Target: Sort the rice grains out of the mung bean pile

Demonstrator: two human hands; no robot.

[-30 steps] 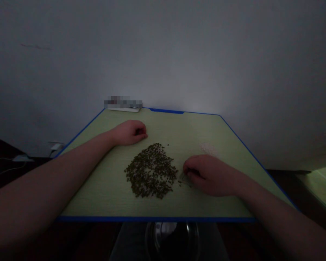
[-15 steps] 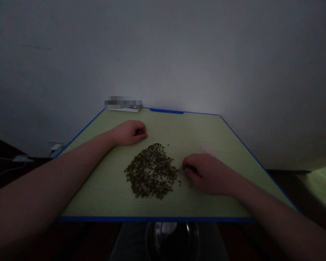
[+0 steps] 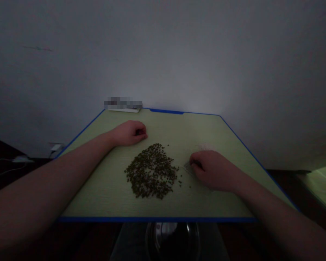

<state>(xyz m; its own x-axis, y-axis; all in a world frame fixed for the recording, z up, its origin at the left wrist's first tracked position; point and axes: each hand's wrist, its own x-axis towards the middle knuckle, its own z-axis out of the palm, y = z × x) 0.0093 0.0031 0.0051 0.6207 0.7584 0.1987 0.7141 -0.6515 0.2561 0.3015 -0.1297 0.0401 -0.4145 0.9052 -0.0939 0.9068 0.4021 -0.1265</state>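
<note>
A loose pile of small dark green bean-like grains (image 3: 149, 174), with paler bits among them, lies spread on the light green tabletop (image 3: 97, 192). My left hand (image 3: 130, 132) rests behind the pile on the left, fingers curled in and nothing visible in them. On the right, my right hand (image 3: 210, 168) is closed in a pinch on a thin see-through flat piece (image 3: 187, 166); most of it is hidden by the fingers. Fine pale grains (image 3: 205, 146) are scattered just behind this hand. A few dark grains sit between it and the pile.
A white tray-like item (image 3: 125, 109), blurred on top, stands at the far left corner. The table has a blue rim (image 3: 157, 219). Below its near edge, a shiny metal bowl (image 3: 173, 241) sits at my lap. A wall rises behind; a plug and cables (image 3: 21, 158) are at left.
My right hand has moved right and slightly away from the pile, with the see-through piece in it, toward the pale grains. My left hand has stayed in place.
</note>
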